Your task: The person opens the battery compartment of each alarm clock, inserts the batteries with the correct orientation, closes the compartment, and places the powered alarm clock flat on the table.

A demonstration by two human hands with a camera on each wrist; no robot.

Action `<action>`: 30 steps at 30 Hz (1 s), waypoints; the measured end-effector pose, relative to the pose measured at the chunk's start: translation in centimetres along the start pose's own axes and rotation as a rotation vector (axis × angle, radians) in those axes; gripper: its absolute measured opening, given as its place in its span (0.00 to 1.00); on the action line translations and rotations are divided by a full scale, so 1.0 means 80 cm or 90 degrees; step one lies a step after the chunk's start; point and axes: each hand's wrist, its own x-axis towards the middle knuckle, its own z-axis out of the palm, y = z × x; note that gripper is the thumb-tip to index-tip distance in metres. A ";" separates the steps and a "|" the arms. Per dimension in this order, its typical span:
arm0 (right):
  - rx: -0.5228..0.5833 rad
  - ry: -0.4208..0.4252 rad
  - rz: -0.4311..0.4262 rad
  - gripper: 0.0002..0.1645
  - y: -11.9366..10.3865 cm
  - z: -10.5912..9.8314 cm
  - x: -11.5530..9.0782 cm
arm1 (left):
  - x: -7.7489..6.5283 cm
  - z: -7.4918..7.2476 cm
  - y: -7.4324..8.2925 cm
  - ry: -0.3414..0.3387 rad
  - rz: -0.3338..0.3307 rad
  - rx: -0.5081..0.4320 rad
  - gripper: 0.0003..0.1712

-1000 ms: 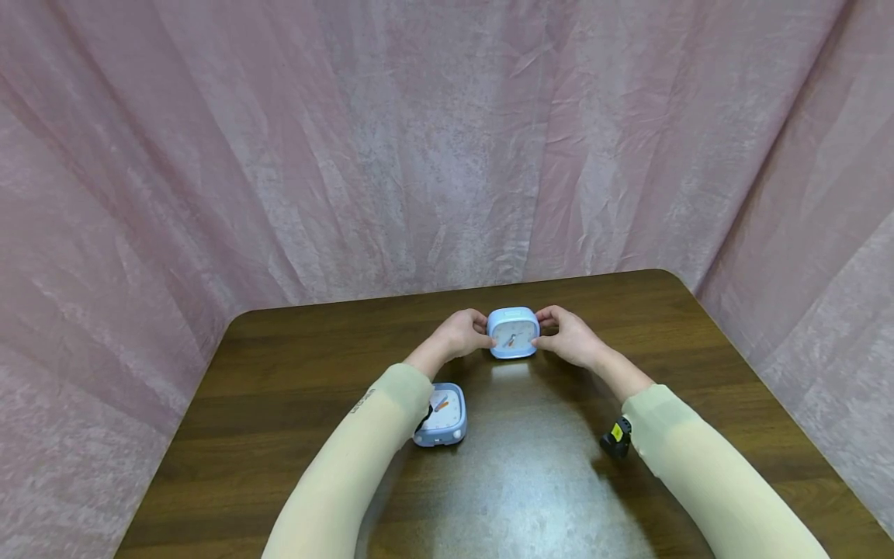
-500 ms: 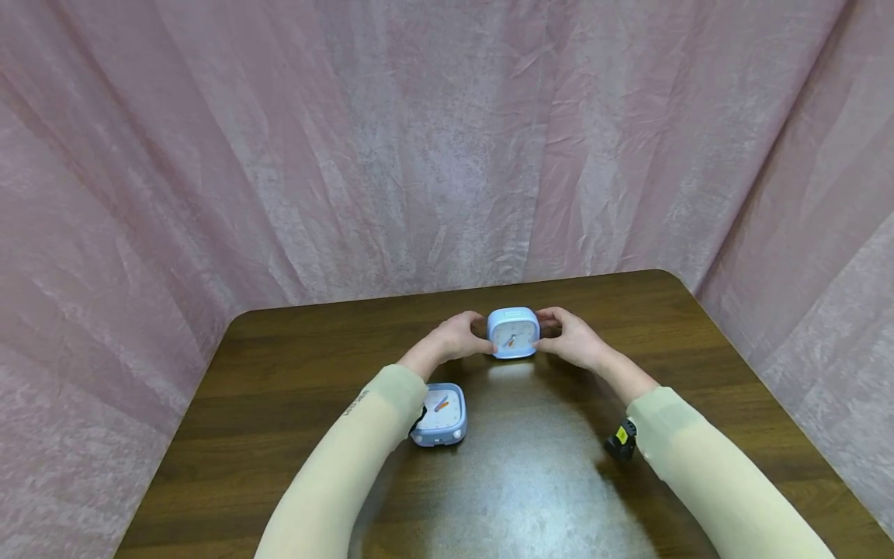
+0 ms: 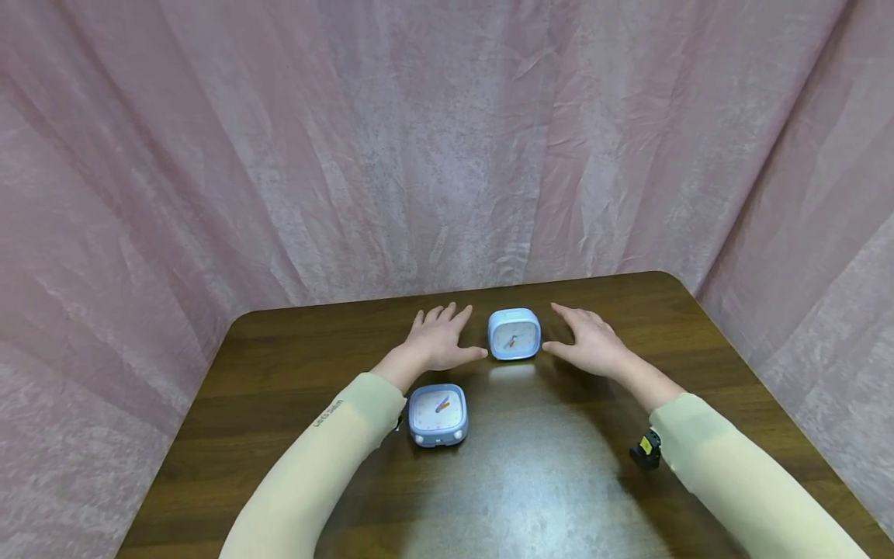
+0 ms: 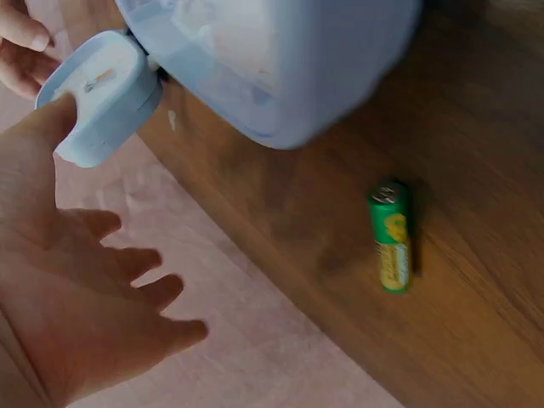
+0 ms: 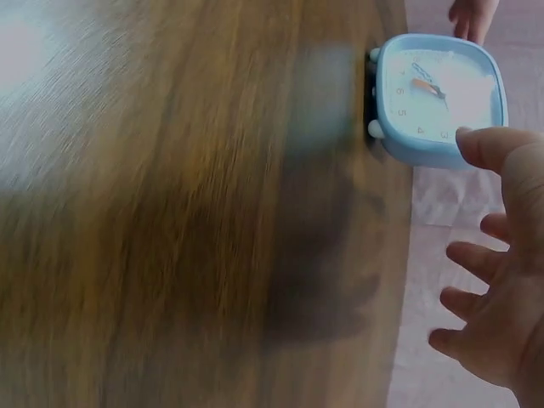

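A light-blue alarm clock (image 3: 514, 334) with a white face and rounded corners stands upright near the table's far edge. To its left, my left hand (image 3: 436, 341) has its fingers spread, the thumb pointing at the clock's side. My right hand (image 3: 590, 341) is on the clock's other side, thumb and fingers apart and holding nothing. The right wrist view shows the same clock (image 5: 442, 93) on small white feet, the thumb overlapping its edge. A second, darker blue alarm clock (image 3: 438, 415) sits nearer, below my left hand, its face turned upward.
In the left wrist view a green battery (image 4: 391, 242) lies on the brown wooden table (image 3: 293, 373), beside the nearer clock. Pink curtains (image 3: 447, 155) hang behind the table and at its sides. A black wrist camera (image 3: 646, 450) sits under the right sleeve.
Both hands have let go of the far clock and drawn apart, left hand leftward and right hand rightward, fingers spreading. The clock stays in place. More of the nearer clock is uncovered.
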 end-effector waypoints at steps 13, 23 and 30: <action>-0.226 0.095 -0.107 0.54 -0.011 -0.006 -0.042 | -0.051 0.007 -0.032 0.113 0.047 0.035 0.50; -0.227 0.100 -0.154 0.55 -0.024 -0.003 -0.073 | -0.114 0.023 -0.048 0.146 0.080 -0.001 0.51; -0.175 0.093 -0.187 0.51 -0.045 0.008 -0.092 | -0.156 0.037 -0.057 0.161 0.072 -0.047 0.51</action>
